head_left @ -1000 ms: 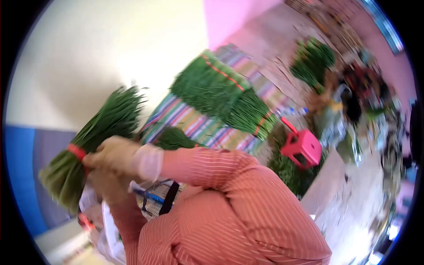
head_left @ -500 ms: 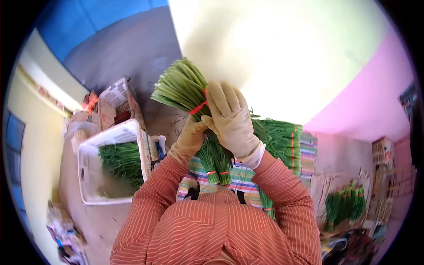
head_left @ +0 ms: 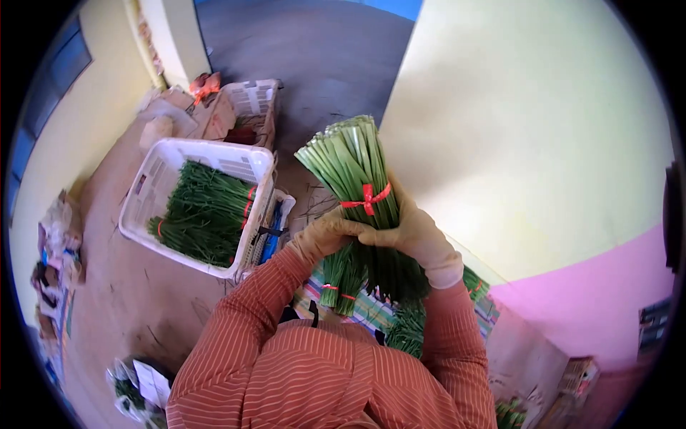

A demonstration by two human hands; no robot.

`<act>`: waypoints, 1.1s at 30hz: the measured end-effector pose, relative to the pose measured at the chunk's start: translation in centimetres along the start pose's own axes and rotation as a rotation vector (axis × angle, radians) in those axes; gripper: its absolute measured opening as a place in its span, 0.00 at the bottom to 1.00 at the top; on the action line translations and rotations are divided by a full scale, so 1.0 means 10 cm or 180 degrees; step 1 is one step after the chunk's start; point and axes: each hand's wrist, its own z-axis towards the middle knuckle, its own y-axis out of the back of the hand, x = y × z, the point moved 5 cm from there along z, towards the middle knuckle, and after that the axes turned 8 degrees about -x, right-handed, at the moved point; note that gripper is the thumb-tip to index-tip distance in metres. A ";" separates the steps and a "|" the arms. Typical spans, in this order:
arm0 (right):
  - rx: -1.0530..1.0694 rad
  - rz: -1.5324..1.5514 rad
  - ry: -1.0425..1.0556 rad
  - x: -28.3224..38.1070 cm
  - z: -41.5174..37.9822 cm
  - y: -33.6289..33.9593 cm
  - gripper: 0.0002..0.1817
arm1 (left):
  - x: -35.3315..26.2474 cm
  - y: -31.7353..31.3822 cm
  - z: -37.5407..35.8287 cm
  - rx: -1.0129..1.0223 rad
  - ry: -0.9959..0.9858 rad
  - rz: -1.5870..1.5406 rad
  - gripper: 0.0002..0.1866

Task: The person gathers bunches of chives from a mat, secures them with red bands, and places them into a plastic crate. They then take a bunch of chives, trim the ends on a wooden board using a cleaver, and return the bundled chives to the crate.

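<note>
A thick bundle of garlic chives (head_left: 350, 161), cut pale ends up and tied with a red band (head_left: 367, 200), is held in front of my chest. My left hand (head_left: 325, 234), in a beige glove, grips it from the left below the band. My right hand (head_left: 414, 232), gloved too, wraps its right side, with the fingers partly hidden behind the stalks. Both thumbs meet at the front, and dark leaves hang below. Under my hands, smaller tied bunches (head_left: 343, 286) lie on a striped cloth (head_left: 371, 312).
To the left stands a white plastic crate (head_left: 193, 259) holding several tied green bunches (head_left: 207, 214). Behind it is another crate (head_left: 250, 96). A pale wall (head_left: 514, 143) rises close ahead on the right. Bagged greens (head_left: 132, 390) lie at lower left.
My view has turned left, bringing the crate further into sight. The bundle is more upright. My right hand has gone from lying flat against the band to gripping the bundle's side.
</note>
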 end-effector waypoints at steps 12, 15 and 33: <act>-0.0746 -0.2644 0.1499 0.45 0.22 -0.99 0.52 | -0.13 0.38 -0.38 -0.0178 -0.1588 -0.1927 0.24; -0.0354 -0.2882 0.2020 0.28 0.09 -1.44 0.42 | -0.06 0.87 -0.53 -0.1291 -0.2160 -0.1385 0.22; 0.1279 -0.1432 0.1341 -0.38 1.28 -3.27 0.67 | -0.96 2.50 -1.35 -0.2121 -0.2309 -0.2001 0.28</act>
